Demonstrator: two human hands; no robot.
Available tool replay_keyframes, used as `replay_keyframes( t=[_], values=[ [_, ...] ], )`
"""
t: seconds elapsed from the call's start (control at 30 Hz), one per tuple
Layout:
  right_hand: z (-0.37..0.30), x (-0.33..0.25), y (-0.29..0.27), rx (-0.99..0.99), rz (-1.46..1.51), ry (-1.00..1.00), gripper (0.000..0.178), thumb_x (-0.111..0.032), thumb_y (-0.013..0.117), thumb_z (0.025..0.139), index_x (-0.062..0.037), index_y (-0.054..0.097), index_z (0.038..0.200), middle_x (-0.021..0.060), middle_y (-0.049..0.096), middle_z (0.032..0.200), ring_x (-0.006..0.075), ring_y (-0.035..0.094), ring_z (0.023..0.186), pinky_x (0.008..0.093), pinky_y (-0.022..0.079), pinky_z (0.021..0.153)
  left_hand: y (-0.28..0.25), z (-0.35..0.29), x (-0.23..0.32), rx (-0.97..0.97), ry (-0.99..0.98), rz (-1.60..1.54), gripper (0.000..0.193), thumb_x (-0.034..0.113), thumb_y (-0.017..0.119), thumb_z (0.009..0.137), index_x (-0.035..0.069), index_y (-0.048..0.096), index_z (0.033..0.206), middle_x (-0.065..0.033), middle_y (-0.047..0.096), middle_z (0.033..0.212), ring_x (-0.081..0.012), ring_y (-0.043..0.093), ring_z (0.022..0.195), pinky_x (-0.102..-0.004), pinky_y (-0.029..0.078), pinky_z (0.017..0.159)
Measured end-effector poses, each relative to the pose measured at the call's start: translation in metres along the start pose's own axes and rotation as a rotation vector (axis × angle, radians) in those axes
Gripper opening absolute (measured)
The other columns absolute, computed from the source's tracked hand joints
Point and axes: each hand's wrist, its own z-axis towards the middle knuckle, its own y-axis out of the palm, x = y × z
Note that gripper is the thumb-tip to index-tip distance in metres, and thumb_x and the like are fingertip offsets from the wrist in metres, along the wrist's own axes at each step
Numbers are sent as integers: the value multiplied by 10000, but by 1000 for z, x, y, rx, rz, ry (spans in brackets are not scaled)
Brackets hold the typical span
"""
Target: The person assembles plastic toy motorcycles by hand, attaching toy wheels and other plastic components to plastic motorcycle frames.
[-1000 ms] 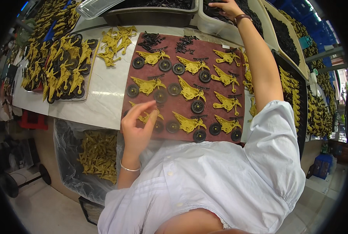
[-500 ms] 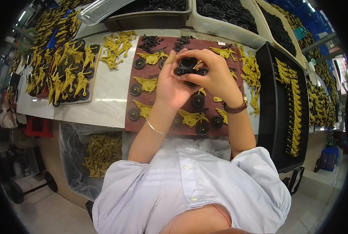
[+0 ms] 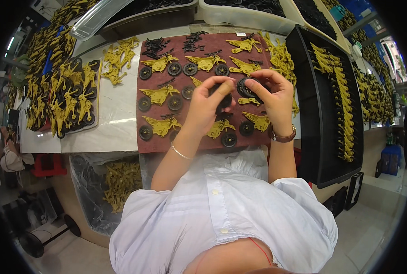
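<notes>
Both of my hands are raised over a dark red mat [image 3: 160,146]. My left hand [image 3: 206,106] is closed around black wheels [image 3: 224,102], partly hidden by the fingers. Between the thumb and fingers of my right hand [image 3: 277,98] is a black toy wheel [image 3: 244,87], perhaps with another behind it. Beneath them, yellow toy motorcycle bodies [image 3: 159,95] lie in rows on the mat, with black wheels [image 3: 145,132] set beside them. Thin black pieces rest along the upper edges of several bodies. My forearms hide part of the lower rows.
Two heaps of small black parts [image 3: 155,47] lie at the mat's far edge. Loose yellow bodies [image 3: 120,57] sit left of it, near a stacked board of assembled pieces [image 3: 71,102]. A black tray [image 3: 315,150] stands at right. Bins of black parts [image 3: 247,16] line the back.
My hands have moved apart; they were together over the mat's upper middle. The right hand has shifted right and down with a wheel, and the left remains closed on wheels. The view has shifted slightly.
</notes>
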Motion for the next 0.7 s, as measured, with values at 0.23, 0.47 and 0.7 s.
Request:
replay_keyframes(
  t=[0.23, 0.47, 0.7],
  values=[
    [-8, 5, -22, -71, 140, 206, 245, -36, 742, 781, 28, 657, 1001, 73, 680, 886, 111, 644, 750, 238, 543, 678, 9, 9, -5, -225, -54, 359, 195, 194, 695, 871, 38, 608, 947, -10, 624, 747, -64, 592, 591, -183, 418, 481],
    [-6, 19, -40, -119, 200, 153, 236, -37, 731, 783, 13, 678, 1007, 61, 690, 888, 88, 628, 765, 222, 507, 702, 16, 7, 1, -53, 113, 569, 119, 151, 662, 881, 41, 643, 921, 12, 626, 735, -41, 564, 602, -183, 416, 514],
    [7, 39, -30, -261, -483, 54, 216, -138, 755, 714, -4, 720, 880, 94, 695, 784, 158, 633, 696, 285, 488, 645, 1, 4, 13, 113, 364, 925, 131, 107, 692, 847, -9, 675, 905, 17, 619, 708, -27, 549, 594, -165, 415, 521]
  ],
)
